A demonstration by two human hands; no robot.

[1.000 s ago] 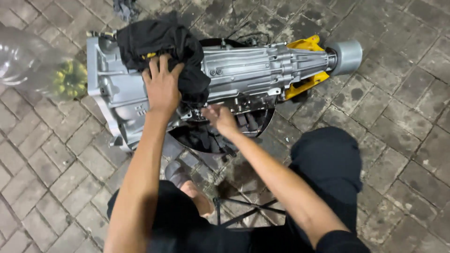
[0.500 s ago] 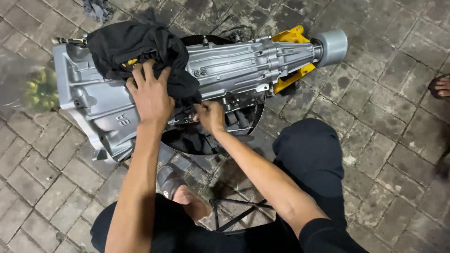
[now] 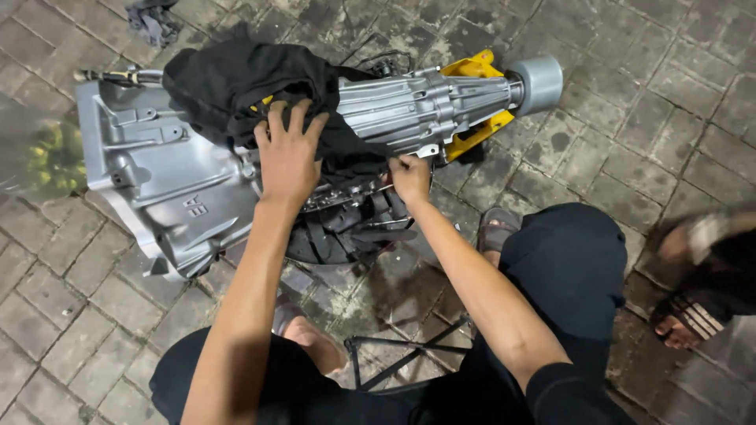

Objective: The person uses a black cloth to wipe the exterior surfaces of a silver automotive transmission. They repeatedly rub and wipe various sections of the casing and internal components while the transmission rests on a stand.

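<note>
Nearest me, black trousers and a black metal stool frame (image 3: 402,354) over grey paving bricks (image 3: 63,315). My left hand (image 3: 290,153) lies flat, fingers spread wide, on a crumpled black cloth (image 3: 236,83); my right hand (image 3: 409,177), fingers curled narrow, pinches at the housing's lower edge. Farther: the ribbed silver cast-metal gearbox (image 3: 165,177) lying sideways on the paving, a yellow bracket (image 3: 472,134), a smooth grey cylindrical end (image 3: 539,83).

A gearbox (image 3: 197,173) lies across the paving (image 3: 693,102), cloth (image 3: 236,83) draped over its far left; left hand (image 3: 287,153) rests on the cloth, right hand (image 3: 411,177) touches the near side
</note>
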